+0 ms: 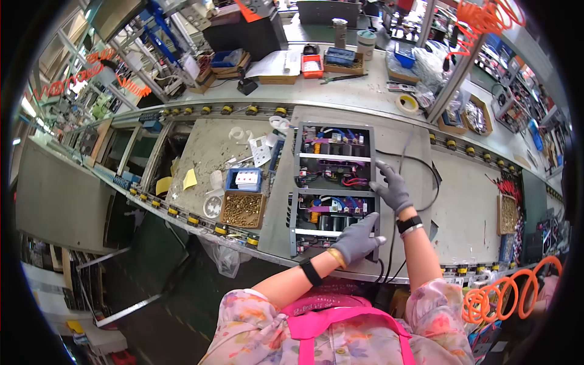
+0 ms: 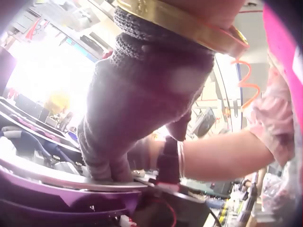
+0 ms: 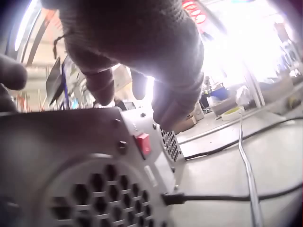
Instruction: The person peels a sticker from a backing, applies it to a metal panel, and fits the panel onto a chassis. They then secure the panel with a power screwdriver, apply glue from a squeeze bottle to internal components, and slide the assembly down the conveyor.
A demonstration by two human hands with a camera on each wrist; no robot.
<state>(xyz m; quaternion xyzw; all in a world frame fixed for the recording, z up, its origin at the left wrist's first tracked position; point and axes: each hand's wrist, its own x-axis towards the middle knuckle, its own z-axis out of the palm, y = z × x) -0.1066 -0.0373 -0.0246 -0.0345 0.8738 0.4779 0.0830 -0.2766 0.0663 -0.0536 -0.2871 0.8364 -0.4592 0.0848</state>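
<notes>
Two open metal cases full of wiring, a far one (image 1: 336,157) and a near one (image 1: 331,222), sit one behind the other on the bench. The gloved left hand (image 1: 358,238) rests on the near case's right side, its fingers extended. Beside the far case's right edge is the gloved right hand (image 1: 394,190), fingers spread and slightly bent; whether they touch the case is unclear. The right wrist view shows a red switch (image 3: 143,144), a fan grille (image 3: 102,196) and a plugged-in black cable (image 3: 213,197) below the right hand (image 3: 137,42).
Left of the cases stand a box of brass-coloured small parts (image 1: 243,210) and a blue bin (image 1: 244,179) with white pieces. Black cables (image 1: 439,176) loop over the bench at the right. Tape (image 1: 407,104) lies on the back shelf; an orange coiled hose (image 1: 511,292) hangs at the right.
</notes>
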